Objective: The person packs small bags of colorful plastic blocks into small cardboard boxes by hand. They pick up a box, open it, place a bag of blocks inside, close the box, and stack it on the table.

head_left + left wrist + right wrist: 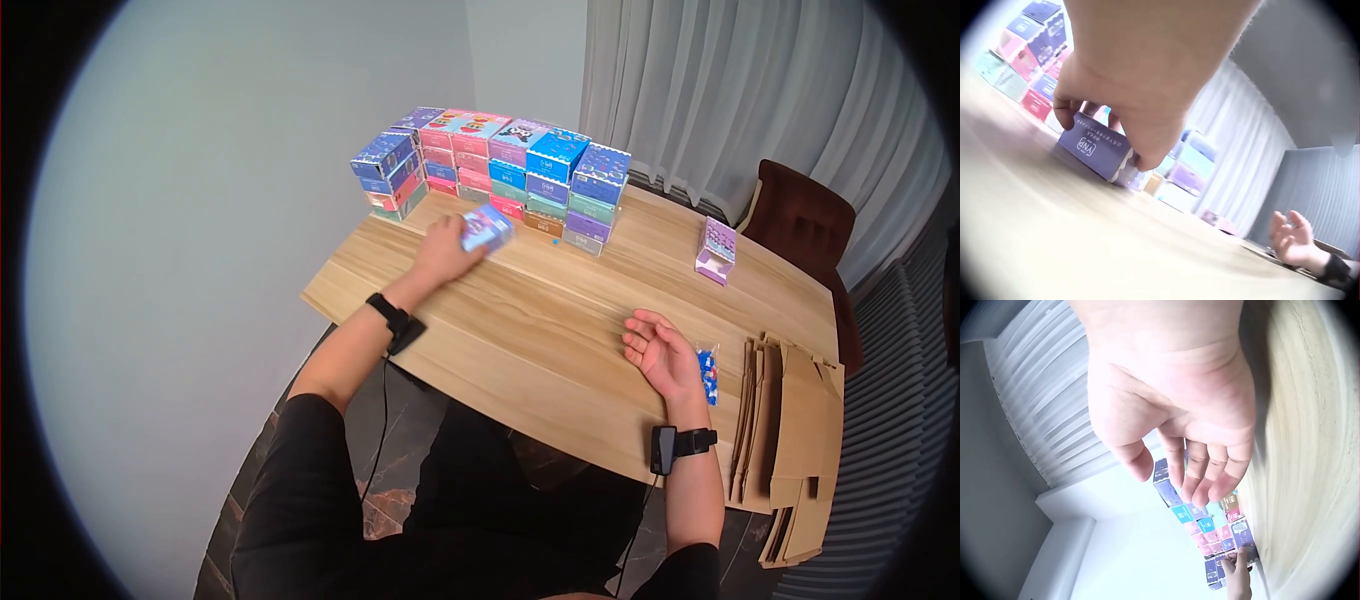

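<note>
My left hand (447, 250) grips a small purple-blue cardboard box (487, 229) low over the table, in front of the stacked boxes. In the left wrist view, fingers and thumb hold opposite ends of that purple box (1096, 147), whose side bears white lettering. A wall of colourful small boxes (480, 143), several layers high, stands just beyond this hand. Palm up and fingers loosely bent, my right hand (662, 352) holds nothing. Beside it lies a clear bag of blue pieces (708, 376).
One pink-purple box (716, 250) with an open end sits apart at the right on the wooden table (540, 320). Flattened brown cardboard (800, 430) is piled at the right edge. A brown chair (800, 215) stands behind the table, near the curtain.
</note>
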### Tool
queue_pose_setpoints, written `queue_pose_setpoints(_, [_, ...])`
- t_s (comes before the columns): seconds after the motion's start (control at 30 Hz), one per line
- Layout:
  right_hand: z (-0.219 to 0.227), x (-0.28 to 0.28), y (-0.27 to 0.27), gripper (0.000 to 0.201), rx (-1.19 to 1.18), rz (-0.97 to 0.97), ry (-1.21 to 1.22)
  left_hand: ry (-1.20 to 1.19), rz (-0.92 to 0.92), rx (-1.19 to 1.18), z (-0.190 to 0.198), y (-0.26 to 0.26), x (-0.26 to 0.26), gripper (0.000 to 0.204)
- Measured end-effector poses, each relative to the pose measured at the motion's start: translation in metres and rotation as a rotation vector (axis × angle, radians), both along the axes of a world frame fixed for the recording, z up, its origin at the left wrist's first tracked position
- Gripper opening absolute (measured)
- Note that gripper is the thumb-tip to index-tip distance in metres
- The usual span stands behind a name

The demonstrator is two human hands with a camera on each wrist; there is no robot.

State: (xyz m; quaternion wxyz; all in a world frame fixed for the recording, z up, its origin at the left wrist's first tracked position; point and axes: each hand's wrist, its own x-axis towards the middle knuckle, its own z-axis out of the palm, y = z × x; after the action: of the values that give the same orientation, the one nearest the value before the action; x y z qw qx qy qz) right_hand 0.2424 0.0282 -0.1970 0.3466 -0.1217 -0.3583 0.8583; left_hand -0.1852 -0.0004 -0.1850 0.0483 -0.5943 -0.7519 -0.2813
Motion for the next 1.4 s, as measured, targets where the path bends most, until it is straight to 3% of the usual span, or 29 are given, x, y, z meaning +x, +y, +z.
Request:
queue_pose_setpoints(0.1, [0.001, 0.0, 0.001, 0.037, 0.001, 0.001, -0.017, 0.112, 0.247, -0.027, -0.005, 0.021, -0.047, 0.061])
queue_pose_setpoints(0.23, [0.001, -0.002, 0.0, 0.036, 0.008, 0.009, -0.032, 0.219, 0.329, 0.014, -0.003, 0.028, -0.057, 0.064])
queue_pose_setpoints(0.53, [-0.001, -0.002, 0.0, 0.038, 0.008, 0.0, -0.035, 0.214, 0.387, 0.017, -0.007, 0.043, -0.071, 0.04])
queue_pose_setpoints(0.63, [-0.002, -0.001, 0.001, 0.039, 0.013, 0.002, -0.032, 0.259, 0.39, 0.085, 0.003, 0.032, -0.049, 0.032])
queue_pose_setpoints(0.73, [-0.002, -0.002, 0.0, 0.037, 0.027, 0.029, -0.025, 0.203, 0.099, 0.282, -0.012, 0.045, -0.008, 0.024])
queue_pose_setpoints(0.83, [-0.002, -0.001, 0.001, 0.038, 0.038, 0.047, -0.015, -0.861, -0.331, 0.079, -0.011, 0.041, 0.081, 0.016])
queue_pose_setpoints(0.93, [-0.003, 0.006, 0.001, 0.038, 0.056, 0.022, 0.018, -1.657, -0.479, -0.178, 0.002, 0.039, 0.129, 0.011])
queue_pose_setpoints(1.03, [0.001, 0.009, 0.0, 0.036, 0.112, 0.008, 0.045, -2.075, -0.737, -0.409, -0.026, 0.059, 0.124, 0.011])
queue_pose_setpoints(1.2, [0.03, 0.02, -0.008, 0.032, 0.334, -0.14, -0.113, -2.186, -0.777, -0.471, -0.035, 0.057, 0.114, 0.02])
queue_pose_setpoints(1.3, [0.062, 0.04, -0.016, 0.032, 0.524, -0.582, -0.665, -2.15, -0.813, -0.526, -0.035, 0.057, 0.115, 0.022])
queue_pose_setpoints(1.4, [0.059, 0.063, -0.024, 0.036, 0.933, -0.864, -1.37, -2.037, -0.763, -0.536, -0.032, 0.055, 0.119, 0.021])
